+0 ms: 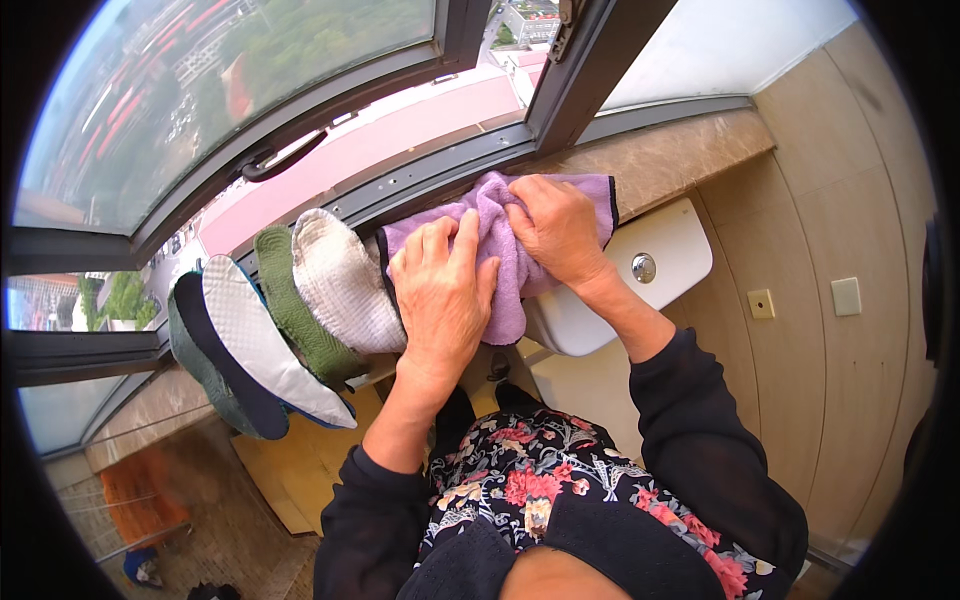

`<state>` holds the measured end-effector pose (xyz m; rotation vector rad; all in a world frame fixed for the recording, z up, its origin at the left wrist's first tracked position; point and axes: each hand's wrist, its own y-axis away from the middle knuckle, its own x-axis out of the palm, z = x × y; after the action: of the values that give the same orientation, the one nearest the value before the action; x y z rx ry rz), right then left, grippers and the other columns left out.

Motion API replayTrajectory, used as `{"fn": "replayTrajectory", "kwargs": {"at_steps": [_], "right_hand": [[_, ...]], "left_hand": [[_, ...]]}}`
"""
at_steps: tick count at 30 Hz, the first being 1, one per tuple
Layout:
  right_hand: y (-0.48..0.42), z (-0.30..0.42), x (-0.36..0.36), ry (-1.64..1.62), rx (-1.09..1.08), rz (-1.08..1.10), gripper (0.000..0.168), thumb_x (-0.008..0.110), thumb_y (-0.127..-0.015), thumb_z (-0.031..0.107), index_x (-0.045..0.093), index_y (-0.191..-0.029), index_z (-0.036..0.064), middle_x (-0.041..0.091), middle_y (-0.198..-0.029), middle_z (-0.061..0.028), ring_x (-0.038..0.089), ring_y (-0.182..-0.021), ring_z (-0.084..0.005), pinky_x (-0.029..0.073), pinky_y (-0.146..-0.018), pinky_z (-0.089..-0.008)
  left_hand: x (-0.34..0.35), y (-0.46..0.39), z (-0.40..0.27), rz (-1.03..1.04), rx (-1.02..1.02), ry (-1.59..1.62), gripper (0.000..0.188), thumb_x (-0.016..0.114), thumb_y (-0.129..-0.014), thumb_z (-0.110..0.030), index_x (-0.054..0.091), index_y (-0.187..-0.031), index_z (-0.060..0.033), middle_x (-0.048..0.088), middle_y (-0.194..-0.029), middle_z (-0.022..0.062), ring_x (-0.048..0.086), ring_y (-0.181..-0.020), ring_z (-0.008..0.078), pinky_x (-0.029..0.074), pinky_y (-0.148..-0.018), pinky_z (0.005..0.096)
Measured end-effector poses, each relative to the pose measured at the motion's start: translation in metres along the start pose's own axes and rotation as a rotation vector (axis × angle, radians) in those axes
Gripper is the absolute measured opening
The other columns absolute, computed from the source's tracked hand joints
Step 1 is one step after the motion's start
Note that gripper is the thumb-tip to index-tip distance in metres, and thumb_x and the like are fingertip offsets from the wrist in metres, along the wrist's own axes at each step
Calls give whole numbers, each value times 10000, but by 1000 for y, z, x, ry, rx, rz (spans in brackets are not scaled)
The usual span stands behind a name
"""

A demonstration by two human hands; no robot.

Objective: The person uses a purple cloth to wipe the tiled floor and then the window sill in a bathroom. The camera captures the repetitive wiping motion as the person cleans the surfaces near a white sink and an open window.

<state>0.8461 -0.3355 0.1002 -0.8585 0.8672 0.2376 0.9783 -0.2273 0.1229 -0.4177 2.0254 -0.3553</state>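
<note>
A purple towel [504, 300] with dark edging lies rumpled over the stone window sill, its near end hanging over the edge. My left hand [439, 289] rests on its left part, palm down, with the thumb apart from the fingers. On the right, the curled fingers of my right hand [559, 225] pinch a bunched fold of the towel. Just left of my left hand, several insoles lean along the sill: a whitish quilted one [341, 281], a green one [304, 307], a smooth white one [262, 330] and dark ones [225, 360].
Beyond the sill [675, 161] a grey-framed window stands open, its handle [285, 159] jutting inward, high above the ground. Below the sill at right is a white toilet cistern [592, 315] with a round button [643, 267]. A tiled wall [840, 217] bounds the right side.
</note>
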Motion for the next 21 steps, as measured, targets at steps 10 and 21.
{"fn": "replayTrajectory", "kwargs": {"at_steps": [10, 21], "right_hand": [[4, 2, 2, -68, 48, -89, 88, 616, -731, 81, 580, -807, 54, 594, -738, -93, 598, -697, -298, 459, -619, -402], [3, 3, 1, -60, 47, -118, 115, 633, -710, 59, 588, -816, 48, 596, -743, -95, 595, -687, -297, 456, -608, -396]], "left_hand": [[9, 4, 0, 54, 6, -126, 484, 660, -783, -216, 554, -1231, -70, 487, -1313, 158, 418, -1264, 328, 279, -1032, 499], [11, 4, 1, 37, -3, -160, 508, 662, -765, -281, 558, -1217, -73, 497, -1288, 151, 428, -1250, 307, 283, -1022, 486]]}}
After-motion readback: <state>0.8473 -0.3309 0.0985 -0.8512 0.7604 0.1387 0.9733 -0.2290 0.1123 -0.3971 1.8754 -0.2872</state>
